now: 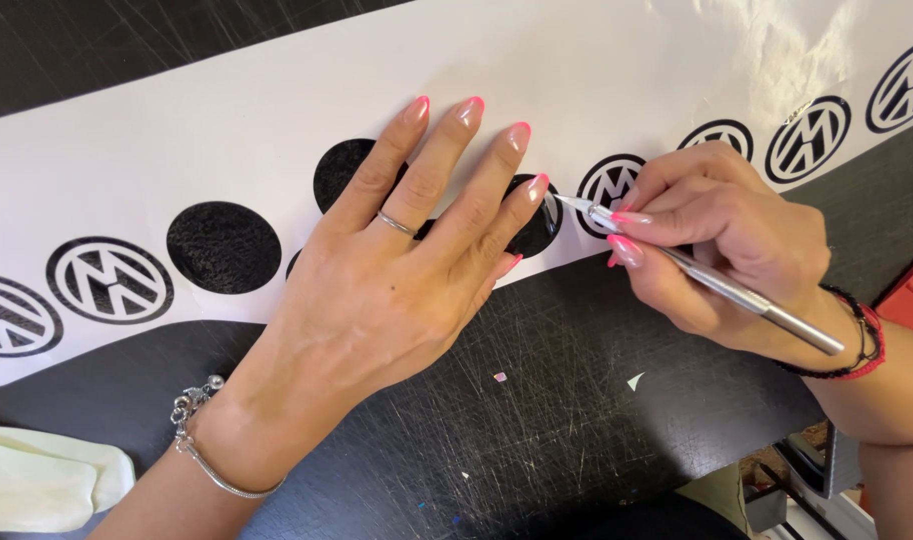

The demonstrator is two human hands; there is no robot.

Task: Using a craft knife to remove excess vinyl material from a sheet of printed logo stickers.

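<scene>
White vinyl sticker sheet [277,110], laid on the black scratched bench [537,420], is pinned flat by the open left hand [397,270] while a craft knife [717,285], pinched in the right hand [727,240], weeds a round emblem [609,182]; steady tip control is judged necessary.

A single head-worn camera looks steeply down, close over a scratched black work surface [537,420]. A white sheet [277,110] runs across the frame from 9 o'clock to 2 o'clock. The left hand [397,270] fills the centre; the right hand [727,240] enters from 4 o'clock. No second view shares the scene.
</scene>
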